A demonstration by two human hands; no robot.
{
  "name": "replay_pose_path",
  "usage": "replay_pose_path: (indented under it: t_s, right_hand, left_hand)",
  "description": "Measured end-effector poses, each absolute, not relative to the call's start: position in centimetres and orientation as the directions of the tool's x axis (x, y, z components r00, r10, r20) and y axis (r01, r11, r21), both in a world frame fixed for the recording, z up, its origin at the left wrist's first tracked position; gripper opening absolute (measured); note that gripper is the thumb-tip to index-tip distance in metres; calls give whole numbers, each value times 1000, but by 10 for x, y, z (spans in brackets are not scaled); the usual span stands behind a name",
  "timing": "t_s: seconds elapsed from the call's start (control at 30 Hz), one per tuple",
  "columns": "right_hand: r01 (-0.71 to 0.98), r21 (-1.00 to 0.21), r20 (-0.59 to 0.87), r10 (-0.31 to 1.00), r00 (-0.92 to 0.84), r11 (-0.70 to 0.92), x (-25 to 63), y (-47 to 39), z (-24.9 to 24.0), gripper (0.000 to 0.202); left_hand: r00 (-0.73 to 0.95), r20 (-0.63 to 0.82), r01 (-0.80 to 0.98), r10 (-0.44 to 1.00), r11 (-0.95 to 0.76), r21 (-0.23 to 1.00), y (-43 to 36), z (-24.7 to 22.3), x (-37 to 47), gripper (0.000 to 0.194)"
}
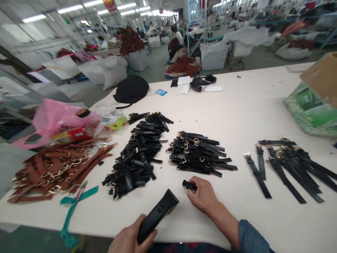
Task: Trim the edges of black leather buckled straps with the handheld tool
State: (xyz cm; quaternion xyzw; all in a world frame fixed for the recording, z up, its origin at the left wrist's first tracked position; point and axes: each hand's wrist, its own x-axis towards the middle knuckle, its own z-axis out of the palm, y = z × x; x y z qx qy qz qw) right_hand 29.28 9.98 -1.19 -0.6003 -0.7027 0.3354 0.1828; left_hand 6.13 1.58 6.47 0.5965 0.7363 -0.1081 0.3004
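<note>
Bright ceiling tubes (70,9); soft shadows; background hazy; edges stretched.

This looks like a big factory workshop where lots of straps get made. Long rows of bright lights (70,8) hang from the ceiling, and the room goes far, far back. On the wide white bench (223,105) there are piles of black buckle straps (200,151) and a heap of brown straps with shiny rings (52,165), many of them alike. Behind it, a big bin (138,60) is piled high with brown pieces (131,40), and more brown strips (183,66) lie heaped low down. Fat white sacks (114,71) stand close by. The far end is too blurry to make out well.
</note>
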Motion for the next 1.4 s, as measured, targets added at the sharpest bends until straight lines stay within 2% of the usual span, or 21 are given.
replay_pose_path:
  t_s: [0.1,0.4,0.57,0.7,0.8,0.97,1.2,1.4]
  right_hand:
    - [724,-688,-160,963,-217,49,289,97,-9,11]
    - [700,-703,-174,922,-345,129,286,85,-14,25]
    - [770,-602,-140,921,-364,212,284,83,-18,39]
    - [785,-555,-116,908,-402,276,285,75,-26,28]
    - [710,-613,-38,885,-464,346,291,65,-32,22]
    - [584,-700,62,849,-524,411,308,57,-42,32]
    - [487,-797,126,888,-443,356,314,59,-48,23]
    - [487,-804,154,910,-384,341,319,55,-45,26]
  left_hand:
    - [-138,-547,945,826,275,177,13,65,58,29]
    - [-139,-532,937,835,284,202,11,71,62,31]
    - [-144,-535,935,833,291,202,12,74,61,30]
    - [-154,-537,935,830,299,193,12,75,59,31]
    - [-126,-534,939,836,274,207,11,75,62,28]
    - [-26,-546,959,838,175,223,15,74,76,23]
    - [37,-568,985,822,64,157,25,60,90,32]
    - [51,-583,990,811,36,137,30,58,90,33]
